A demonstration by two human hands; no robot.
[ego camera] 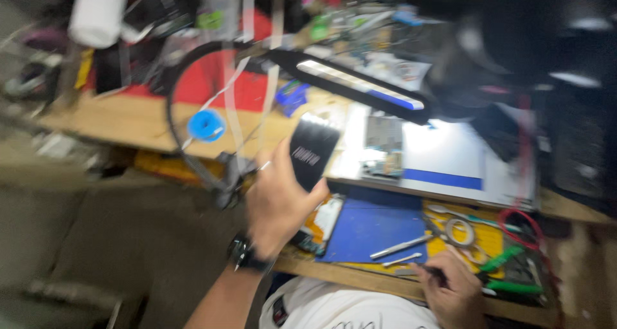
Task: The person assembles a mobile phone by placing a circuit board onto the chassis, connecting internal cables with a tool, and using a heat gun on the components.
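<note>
Am watching left hand (279,203) gripping black phone (313,152) by lower edge; looking light, stiff, slippery. Right hand (453,290) pinching dark tool (432,272) over tabletop (141,120).

I see the mat (376,229) lying on the tabletop (141,120) near its front edge, tweezers (400,246) on it, a tape roll (460,231) to its right, and the lamp bar (360,84) hanging above, toward the back edge.

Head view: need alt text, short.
A person's left hand holds up a flat black box over a cluttered wooden workbench, under a black desk lamp. The right hand grips a thin dark tool beside a blue mat.
</note>
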